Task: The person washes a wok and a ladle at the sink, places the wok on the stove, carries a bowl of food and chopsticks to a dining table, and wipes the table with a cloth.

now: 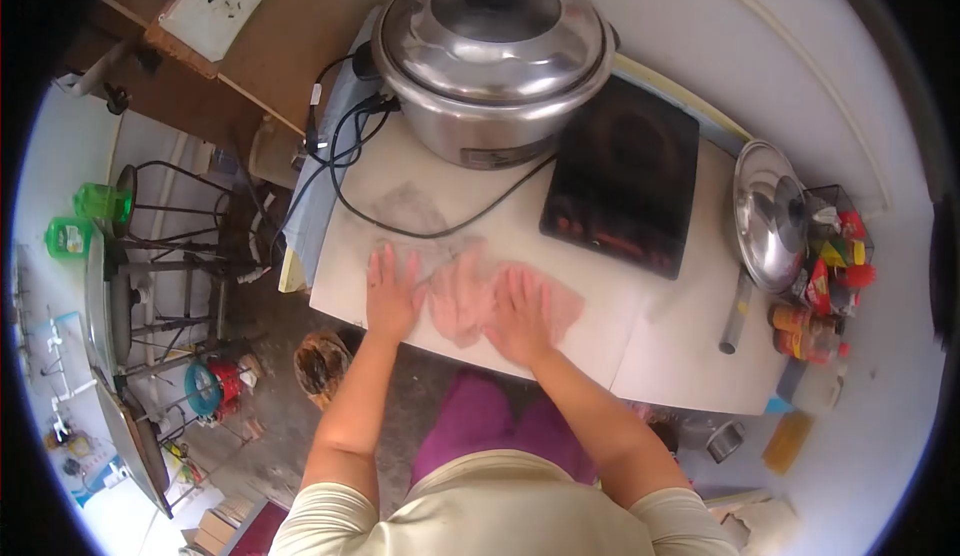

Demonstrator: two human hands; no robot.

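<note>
Your left hand lies flat with its fingers spread, at the left side of a thin, crumpled, pinkish sheet; whether that is cloth or plastic you cannot tell from here. Your right hand rests palm down on the sheet's right part, fingers slightly apart and a little blurred, with no pinch visible. The sheet lies on the smooth white tabletop, between and under your hands, close to the near edge. With so little grip on it, the sheet could bunch up or slip over that edge if you drag it towards you. Beyond your left hand, a greyish, filmy sheet lies beneath a looping black power cable; a sweep forward could snag the cable, and a hard tug might then pull at whatever it feeds. The large, round, stainless-steel pot and the flat, black, glass-topped cooker stand near it. Whether either is hot cannot be seen, so a stray reach of your right hand towards the cooker could risk a burn
</note>
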